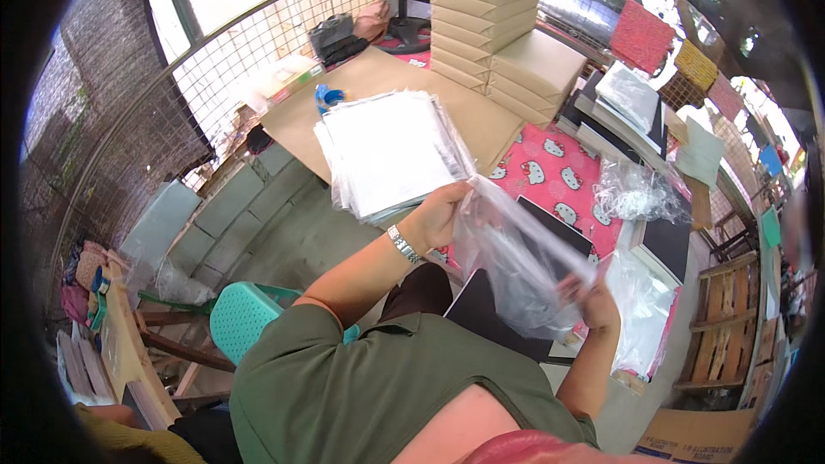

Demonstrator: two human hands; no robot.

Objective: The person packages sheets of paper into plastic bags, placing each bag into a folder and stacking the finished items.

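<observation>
Clear plastic bag (520, 271) is stretching between the two hands, near the close edge of a pink-covered counter (589, 206). At the counter's far side a tall stack of brown packages (468, 26) is standing; left of the bag a pile of white sheets (387, 150) is lying. The left hand (443, 216) is pinching one end of the bag, the right hand (593, 302) is gripping the other, and a blue roll (328, 99) is resting beside the pile

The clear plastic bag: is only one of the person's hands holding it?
No, the left hand grips one end of the clear plastic bag while the right hand holds the other.
</observation>
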